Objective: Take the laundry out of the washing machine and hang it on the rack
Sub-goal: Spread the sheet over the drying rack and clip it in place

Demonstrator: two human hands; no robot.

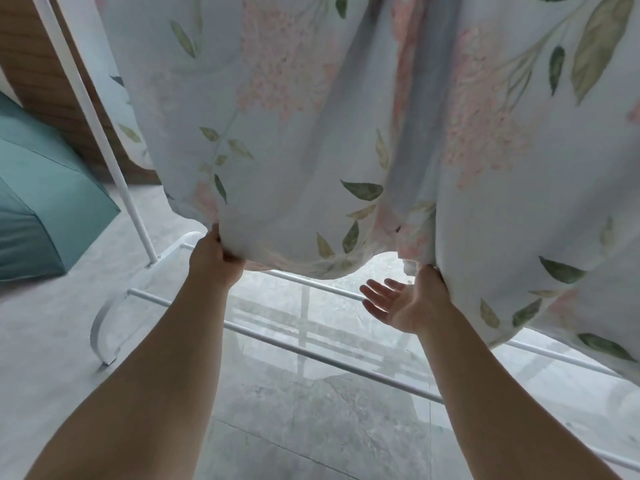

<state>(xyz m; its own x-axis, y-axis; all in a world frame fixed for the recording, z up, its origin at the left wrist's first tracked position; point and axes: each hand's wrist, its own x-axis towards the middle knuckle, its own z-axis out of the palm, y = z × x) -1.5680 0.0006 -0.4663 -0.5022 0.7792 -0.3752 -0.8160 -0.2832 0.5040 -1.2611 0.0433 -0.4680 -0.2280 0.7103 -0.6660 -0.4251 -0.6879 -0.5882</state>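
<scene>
The left hand [216, 259] grips the lower hem of the floral sheet [311, 116], its fingers curled up into the cloth so a small bunch of fabric is held tight. From that grip the sheet rises toward 12 o'clock and spreads to 1 and 2 o'clock, filling the upper part of the view in soft vertical folds. Its hem sags in a shallow arc toward 3 o'clock.

At the far end of that arc is the right hand [405, 303], palm turned up, fingers straight and spread wide, clasping nothing. Only its thumb side touches the sheet, at the bottom of a deep fold directly at its 12 o'clock. More of the sheet hangs lower at its 3 to 4 o'clock.

The white rack [135, 216] has a slanted post running from 11 o'clock of the left hand down to a curved foot at 8 o'clock. Its lower rail [311, 353] crosses beneath both forearms. Grey stone floor [311, 427] lies below. A teal fabric shape [45, 202] sits at 9 o'clock, against a wooden wall [31, 64].
</scene>
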